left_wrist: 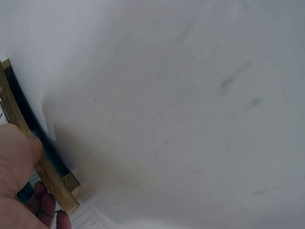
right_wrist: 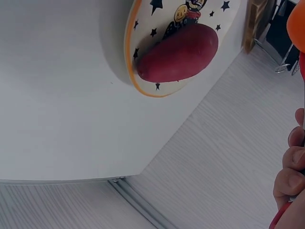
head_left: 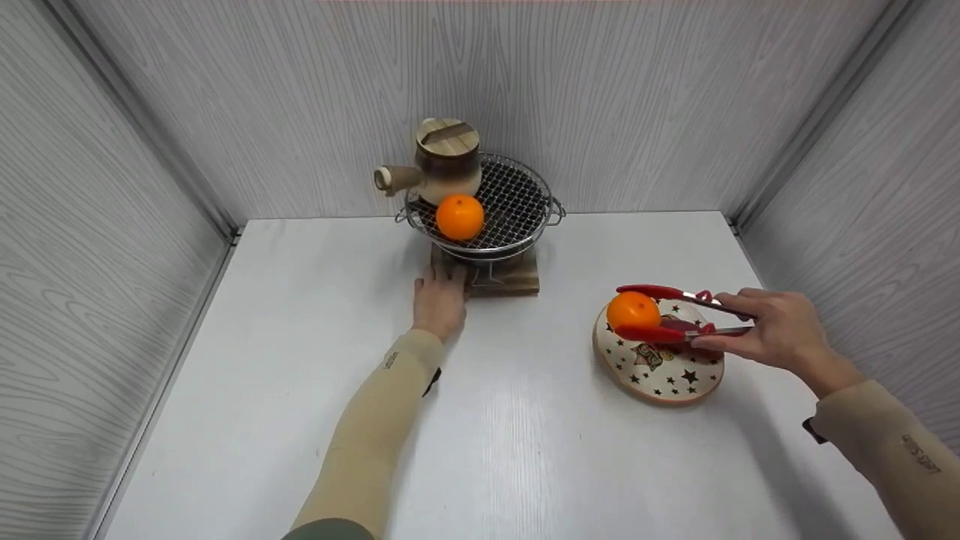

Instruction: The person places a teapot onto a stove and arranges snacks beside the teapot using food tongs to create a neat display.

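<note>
My right hand (head_left: 784,330) holds a pair of tongs (head_left: 656,334) with red tips. Between those tips sits an orange (head_left: 631,309), above a star-patterned plate (head_left: 660,386). A reddish-purple sweet potato (right_wrist: 181,55) lies on the plate, partly hidden by the tongs in the head view. At the back, my left hand (head_left: 441,304) grips the edge of the wooden base (head_left: 519,283) under a round grill, thumb on one side and fingers on the other in the left wrist view. Another orange (head_left: 460,218) rests on the grill's wire mesh (head_left: 517,195).
A brown-and-cream pot (head_left: 454,176) with a wooden lid and a side handle stands on the left of the mesh. Small wire handles (head_left: 556,212) stick out from the grill's sides. Grey wood-grain walls (head_left: 637,97) enclose the white table (head_left: 510,420) at the back and sides.
</note>
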Available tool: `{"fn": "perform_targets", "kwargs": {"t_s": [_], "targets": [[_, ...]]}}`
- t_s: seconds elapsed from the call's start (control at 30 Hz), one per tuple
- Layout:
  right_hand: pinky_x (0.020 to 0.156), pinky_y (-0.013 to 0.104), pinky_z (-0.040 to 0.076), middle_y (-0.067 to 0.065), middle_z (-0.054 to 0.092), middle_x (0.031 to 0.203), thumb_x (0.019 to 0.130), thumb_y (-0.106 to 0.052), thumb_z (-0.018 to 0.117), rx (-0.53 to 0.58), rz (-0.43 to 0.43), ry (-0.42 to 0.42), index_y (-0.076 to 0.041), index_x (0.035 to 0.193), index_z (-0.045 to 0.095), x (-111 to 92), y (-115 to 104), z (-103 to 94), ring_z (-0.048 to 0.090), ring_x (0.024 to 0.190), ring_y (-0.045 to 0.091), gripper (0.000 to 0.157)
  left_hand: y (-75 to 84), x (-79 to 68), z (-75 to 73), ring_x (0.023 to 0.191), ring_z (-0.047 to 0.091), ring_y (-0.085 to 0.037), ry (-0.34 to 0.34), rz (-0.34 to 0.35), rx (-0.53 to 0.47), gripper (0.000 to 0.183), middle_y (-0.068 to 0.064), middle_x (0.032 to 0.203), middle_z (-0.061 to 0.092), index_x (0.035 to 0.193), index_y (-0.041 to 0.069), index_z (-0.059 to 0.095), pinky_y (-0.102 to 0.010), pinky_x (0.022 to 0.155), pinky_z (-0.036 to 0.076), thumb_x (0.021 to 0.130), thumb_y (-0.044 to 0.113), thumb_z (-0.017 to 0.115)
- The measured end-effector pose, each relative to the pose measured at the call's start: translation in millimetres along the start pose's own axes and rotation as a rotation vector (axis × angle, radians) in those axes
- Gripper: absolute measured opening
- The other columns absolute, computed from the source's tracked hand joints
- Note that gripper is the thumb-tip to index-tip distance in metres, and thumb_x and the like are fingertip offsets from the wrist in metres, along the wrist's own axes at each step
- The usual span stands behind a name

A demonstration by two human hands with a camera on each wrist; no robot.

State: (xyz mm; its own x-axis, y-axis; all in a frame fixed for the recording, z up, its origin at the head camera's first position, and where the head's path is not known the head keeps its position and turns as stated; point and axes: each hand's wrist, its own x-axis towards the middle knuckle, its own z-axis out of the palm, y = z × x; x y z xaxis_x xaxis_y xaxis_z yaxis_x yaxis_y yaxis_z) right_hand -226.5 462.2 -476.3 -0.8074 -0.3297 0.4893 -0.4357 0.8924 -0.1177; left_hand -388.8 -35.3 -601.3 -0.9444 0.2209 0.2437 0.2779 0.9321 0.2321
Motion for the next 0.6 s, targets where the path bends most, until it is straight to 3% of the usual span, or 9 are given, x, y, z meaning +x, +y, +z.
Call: {"fn": "perform_targets", "kwargs": {"t_s": [0.13,0.4,0.6], "targets": [[0.051,0.021,0.025,-0.004,0.056,0.065,0.079,-0.094,0.075,0.037,-0.082,0.065,-0.014,0.108,0.089,14,1,2.4,0.026,0.059,-0.01,0.086,-3.1,2.0,-2.5,0.145,0.055,-0.049,-0.029,-0.017,0.006,0.05,-0.034,0.172,0.043,0.156,0.01,0.055,-0.064,0.108,0.053,0.111,0.026,0.069],[0.052,0.021,0.02,-0.005,0.055,0.064,0.08,-0.106,0.056,0.032,-0.102,0.079,-0.012,0.11,0.09,38,-8,-1.5,0.022,0.057,-0.009,0.105,-3.8,4.5,-1.8,0.148,0.053,-0.049,-0.04,-0.018,0.039,0.055,-0.033,0.175,0.039,0.161,0.011,0.051,-0.063,0.111,0.053,0.111,0.027,0.069],[0.051,0.022,0.021,-0.005,0.054,0.063,0.08,-0.107,0.053,0.019,-0.126,0.081,-0.012,0.111,0.09,54,-16,-5.9,0.022,0.057,-0.009,0.106,-1.0,2.6,3.3,0.148,0.054,-0.048,-0.029,-0.015,0.04,0.052,-0.033,0.173,0.042,0.157,0.011,0.055,-0.063,0.11,0.054,0.11,0.027,0.07]]}}
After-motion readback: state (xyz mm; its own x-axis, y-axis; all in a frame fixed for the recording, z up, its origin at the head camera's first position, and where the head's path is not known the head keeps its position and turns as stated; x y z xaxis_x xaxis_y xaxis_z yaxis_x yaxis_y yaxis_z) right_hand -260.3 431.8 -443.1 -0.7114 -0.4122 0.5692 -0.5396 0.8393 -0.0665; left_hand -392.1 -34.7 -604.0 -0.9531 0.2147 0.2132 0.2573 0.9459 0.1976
